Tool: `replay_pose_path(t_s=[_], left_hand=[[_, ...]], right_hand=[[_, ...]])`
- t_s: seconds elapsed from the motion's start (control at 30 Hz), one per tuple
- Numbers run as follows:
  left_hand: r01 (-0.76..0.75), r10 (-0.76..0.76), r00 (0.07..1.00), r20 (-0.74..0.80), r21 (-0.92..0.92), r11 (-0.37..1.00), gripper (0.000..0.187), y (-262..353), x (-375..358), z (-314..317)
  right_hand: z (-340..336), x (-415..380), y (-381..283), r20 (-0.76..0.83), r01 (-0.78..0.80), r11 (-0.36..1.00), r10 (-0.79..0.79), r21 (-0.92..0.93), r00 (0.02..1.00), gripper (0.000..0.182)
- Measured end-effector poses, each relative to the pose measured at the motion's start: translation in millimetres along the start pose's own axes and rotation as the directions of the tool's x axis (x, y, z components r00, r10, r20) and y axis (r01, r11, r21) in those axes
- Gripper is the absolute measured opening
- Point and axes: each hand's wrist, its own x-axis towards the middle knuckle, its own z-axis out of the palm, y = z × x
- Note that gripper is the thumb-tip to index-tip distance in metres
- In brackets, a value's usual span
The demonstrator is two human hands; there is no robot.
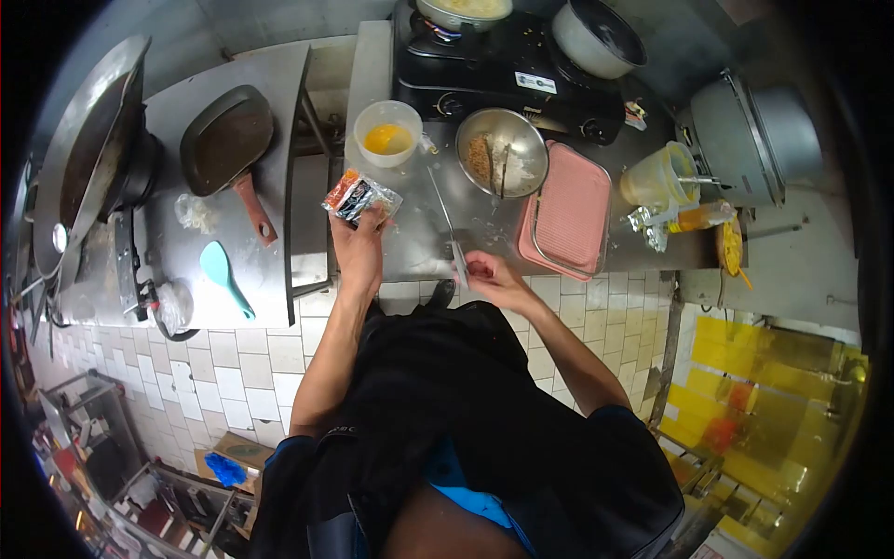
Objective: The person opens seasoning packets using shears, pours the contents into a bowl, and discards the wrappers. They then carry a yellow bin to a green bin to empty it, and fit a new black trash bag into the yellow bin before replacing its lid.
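My left hand [361, 240] is closed on a small orange, black and silver packet [361, 197], held over the steel counter [410, 240]. Just behind the packet is a clear bowl with yellow liquid [387, 134]. My right hand [492, 279] is at the counter's front edge, its fingers round the near end of a long thin metal utensil [449, 219] that points away over the counter. Beyond my right hand stands a metal bowl [503, 154] holding white powder, brown crumbs and a dark utensil. A pink tray [573, 210] lies right of that bowl.
A black gas stove [507, 79] with two pots is at the back. At left, another table [168, 233] bears a square pan [226, 140], a turquoise spatula [222, 275] and a large wok [88, 158]. A yellowish container [656, 179] stands at right.
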Motion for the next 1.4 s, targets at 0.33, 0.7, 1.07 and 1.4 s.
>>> replay_pose_path(t_s=[0.33, 0.7, 1.07, 1.4], left_hand=[[-0.118, 0.117, 0.993, 0.017, 0.167, 0.979, 0.040, -4.5, -8.7, 8.4], [-0.090, 0.082, 0.994, 0.076, 0.103, 0.991, 0.038, -5.3, -10.0, 11.2], [-0.082, 0.060, 0.988, 0.140, 0.161, 0.984, 0.042, -19.3, -10.2, 23.6], [0.063, -0.086, 0.977, 0.196, 0.119, 0.991, 0.035, -23.8, -7.9, 32.7]], right_hand=[[24.2, 1.3, -66.8, 0.210, -0.005, 0.986, 0.041, -0.170, 0.977, 0.023], [1.4, 3.1, -83.1, 0.194, 0.185, 0.893, -0.112, -0.410, 0.975, 0.051], [-12.9, -2.7, -68.8, 0.142, 0.166, 0.893, -0.116, -0.419, 0.983, 0.054], [-8.0, -13.7, -57.5, 0.017, 0.091, 0.923, -0.092, -0.375, 0.996, 0.052]])
